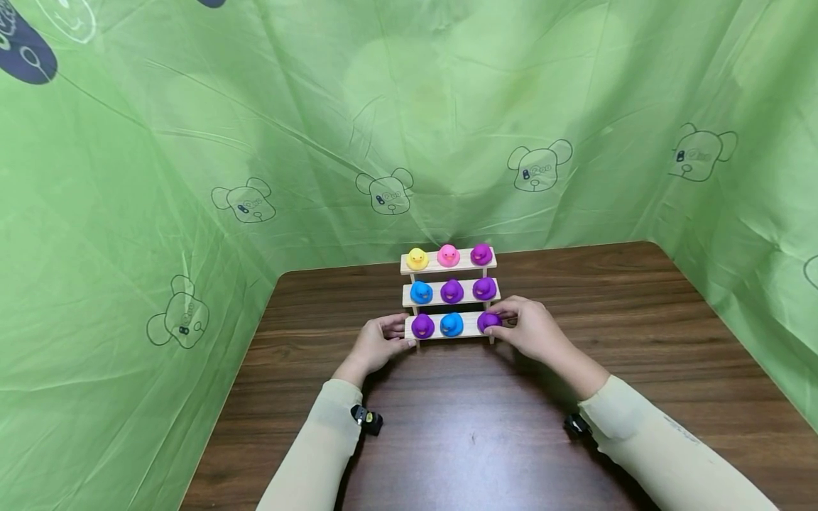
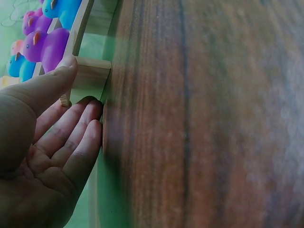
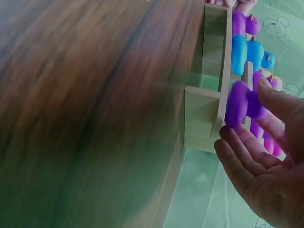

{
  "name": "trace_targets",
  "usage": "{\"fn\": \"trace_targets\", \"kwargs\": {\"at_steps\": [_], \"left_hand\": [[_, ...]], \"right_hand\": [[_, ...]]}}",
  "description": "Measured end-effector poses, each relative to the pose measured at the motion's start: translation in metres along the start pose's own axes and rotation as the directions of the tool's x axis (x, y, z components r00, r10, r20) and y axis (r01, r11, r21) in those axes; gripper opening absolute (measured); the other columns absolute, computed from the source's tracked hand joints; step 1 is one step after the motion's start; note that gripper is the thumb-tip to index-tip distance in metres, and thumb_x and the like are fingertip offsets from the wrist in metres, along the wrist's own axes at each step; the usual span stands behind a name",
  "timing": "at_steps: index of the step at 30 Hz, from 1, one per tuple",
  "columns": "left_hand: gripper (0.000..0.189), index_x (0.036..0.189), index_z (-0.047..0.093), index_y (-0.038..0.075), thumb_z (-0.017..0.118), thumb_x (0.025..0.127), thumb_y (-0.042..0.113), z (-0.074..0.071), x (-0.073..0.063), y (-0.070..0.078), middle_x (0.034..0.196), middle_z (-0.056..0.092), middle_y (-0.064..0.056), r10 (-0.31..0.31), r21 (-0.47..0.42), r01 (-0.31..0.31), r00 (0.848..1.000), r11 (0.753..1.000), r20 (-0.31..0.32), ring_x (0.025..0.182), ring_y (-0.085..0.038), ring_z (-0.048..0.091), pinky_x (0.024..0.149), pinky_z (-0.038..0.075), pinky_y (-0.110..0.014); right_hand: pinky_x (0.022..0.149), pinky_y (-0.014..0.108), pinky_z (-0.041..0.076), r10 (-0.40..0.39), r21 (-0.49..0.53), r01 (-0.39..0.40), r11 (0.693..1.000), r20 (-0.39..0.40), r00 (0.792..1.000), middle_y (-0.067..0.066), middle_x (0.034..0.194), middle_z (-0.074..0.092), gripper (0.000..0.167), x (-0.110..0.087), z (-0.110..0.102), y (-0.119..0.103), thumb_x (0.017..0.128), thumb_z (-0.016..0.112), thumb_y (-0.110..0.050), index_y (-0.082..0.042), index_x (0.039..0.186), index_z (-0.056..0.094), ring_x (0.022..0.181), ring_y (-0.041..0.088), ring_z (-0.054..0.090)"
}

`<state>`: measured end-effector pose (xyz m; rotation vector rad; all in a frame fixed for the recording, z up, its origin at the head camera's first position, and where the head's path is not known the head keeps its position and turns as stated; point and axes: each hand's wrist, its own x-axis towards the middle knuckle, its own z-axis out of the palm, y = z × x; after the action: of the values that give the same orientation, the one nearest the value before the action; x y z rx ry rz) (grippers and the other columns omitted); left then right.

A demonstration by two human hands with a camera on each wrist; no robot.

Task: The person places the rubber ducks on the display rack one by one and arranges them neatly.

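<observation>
A small three-tier wooden display stand (image 1: 469, 326) carries rubber ducks in three rows. My left hand (image 1: 375, 345) holds the left end of the bottom tier, its thumb (image 2: 66, 69) on the front edge and the other fingers beside and behind the end. With thumb and fingers, my right hand (image 1: 533, 330) pinches a purple duck (image 3: 237, 103) at the right end of that tier. To its left sit a blue duck (image 1: 451, 325) and another purple duck (image 1: 422, 326). The middle tier bears a blue duck (image 1: 421, 292) and two purple ones.
On the top tier are a yellow duck (image 1: 417, 259), a pink duck (image 1: 449, 255) and a purple duck (image 1: 481, 254). The stand is near the back edge of a dark wooden table (image 1: 473, 433). Green sheeting (image 1: 447, 106) with bear drawings hangs behind and at both sides.
</observation>
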<state>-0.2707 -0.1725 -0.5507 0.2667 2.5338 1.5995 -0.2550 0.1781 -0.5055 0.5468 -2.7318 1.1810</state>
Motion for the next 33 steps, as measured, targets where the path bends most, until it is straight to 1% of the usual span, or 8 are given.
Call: {"fn": "trace_targets", "kwargs": {"at_steps": [6,11,15,19,22,29,33], "left_hand": [[0.061,0.139,0.068,0.007,0.091,0.083,0.01,0.0008,0.0004,0.0002,0.115,0.076,-0.009,0.001,0.012,-0.001,1.0,1.0,0.0,0.104,-0.023,0.073,0.092,0.06,-0.032],[0.061,0.138,0.069,0.009,0.092,0.082,0.01,0.0014,0.0004,0.0013,0.115,0.076,-0.007,-0.014,0.004,0.014,1.0,1.0,0.002,0.104,-0.022,0.073,0.091,0.06,-0.031],[0.06,0.138,0.068,0.006,0.091,0.083,0.011,0.0014,-0.0004,0.0018,0.116,0.076,-0.009,-0.009,0.004,0.009,1.0,1.0,0.0,0.105,-0.024,0.073,0.091,0.06,-0.031],[0.061,0.139,0.068,0.007,0.091,0.083,0.01,0.0013,-0.0006,0.0017,0.116,0.076,-0.009,-0.012,0.004,0.012,1.0,1.0,-0.001,0.106,-0.024,0.073,0.092,0.06,-0.031],[0.061,0.139,0.068,0.008,0.091,0.083,0.01,0.0012,-0.0005,0.0009,0.116,0.076,-0.009,-0.014,0.002,0.014,1.0,1.0,-0.005,0.106,-0.025,0.073,0.092,0.06,-0.032],[0.06,0.139,0.067,0.005,0.091,0.084,0.009,0.0006,-0.0014,0.0012,0.116,0.076,-0.012,0.002,-0.004,-0.002,1.0,1.0,-0.003,0.106,-0.027,0.073,0.091,0.06,-0.033],[0.06,0.139,0.067,0.005,0.091,0.083,0.009,0.0001,-0.0013,0.0015,0.115,0.076,-0.012,0.002,-0.006,-0.002,1.0,1.0,-0.003,0.107,-0.027,0.073,0.091,0.06,-0.033]], "right_hand": [[0.094,0.052,0.056,0.017,-0.02,-0.018,1.0,-0.018,1.0,0.004,0.111,0.075,0.038,0.0001,0.003,-0.0016,0.081,0.093,-0.023,-0.013,0.115,0.079,0.099,0.03,0.073],[0.092,0.052,0.057,0.026,-0.031,-0.027,0.999,-0.025,0.999,0.004,0.11,0.075,0.037,-0.0012,0.0037,-0.004,0.081,0.093,-0.022,-0.013,0.115,0.08,0.098,0.03,0.074],[0.092,0.053,0.056,0.033,-0.049,-0.034,0.998,-0.025,0.999,0.003,0.11,0.075,0.037,-0.0019,0.0042,-0.0052,0.081,0.093,-0.024,-0.016,0.115,0.08,0.099,0.03,0.074],[0.094,0.054,0.055,0.038,-0.056,-0.039,0.998,-0.026,0.999,0.002,0.11,0.076,0.037,-0.0021,0.0048,-0.0048,0.081,0.093,-0.026,-0.017,0.115,0.08,0.1,0.03,0.074],[0.094,0.054,0.055,0.04,-0.052,-0.041,0.998,-0.027,0.999,0.003,0.112,0.076,0.037,-0.002,0.0054,-0.0049,0.081,0.093,-0.026,-0.017,0.115,0.08,0.101,0.03,0.074],[0.094,0.053,0.056,0.033,-0.054,-0.035,0.998,-0.037,0.999,0.005,0.116,0.076,0.036,-0.0021,0.0066,-0.0044,0.082,0.093,-0.026,-0.016,0.115,0.08,0.102,0.031,0.074],[0.094,0.053,0.056,0.033,-0.059,-0.035,0.998,-0.041,0.999,0.006,0.116,0.076,0.036,-0.0023,0.0066,-0.0041,0.082,0.093,-0.026,-0.017,0.114,0.08,0.102,0.031,0.073]]}}
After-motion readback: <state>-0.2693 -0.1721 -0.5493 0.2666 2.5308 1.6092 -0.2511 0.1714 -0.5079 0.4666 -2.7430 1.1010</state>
